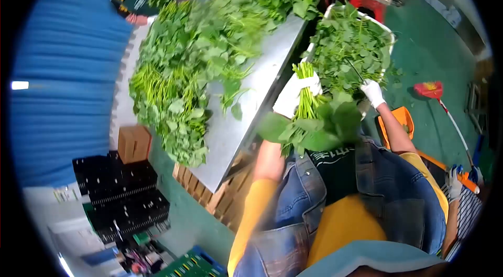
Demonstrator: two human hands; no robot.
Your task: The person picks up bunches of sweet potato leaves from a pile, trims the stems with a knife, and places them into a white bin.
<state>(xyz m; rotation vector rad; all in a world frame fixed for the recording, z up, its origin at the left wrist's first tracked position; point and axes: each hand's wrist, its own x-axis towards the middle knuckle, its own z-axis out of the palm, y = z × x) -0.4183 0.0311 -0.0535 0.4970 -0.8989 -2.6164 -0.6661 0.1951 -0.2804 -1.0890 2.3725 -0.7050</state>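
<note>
While left hand (290,94) grips bunch (307,111), stems (303,71) forward, leaves (309,136) bodyward, right hand (372,93) seemingly pinches dark strip (356,71)

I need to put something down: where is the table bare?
Bare on the metal table: a strip between heaped greens and the edge beside the left hand; a patch beyond the heap. Crowded: the table's middle and the leaf-filled white bin.

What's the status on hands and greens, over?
Left hand gripping bunch of greens. Right hand holding thin dark item. Leaf-filled bin close ahead; nothing visibly blocking either hand.
</note>
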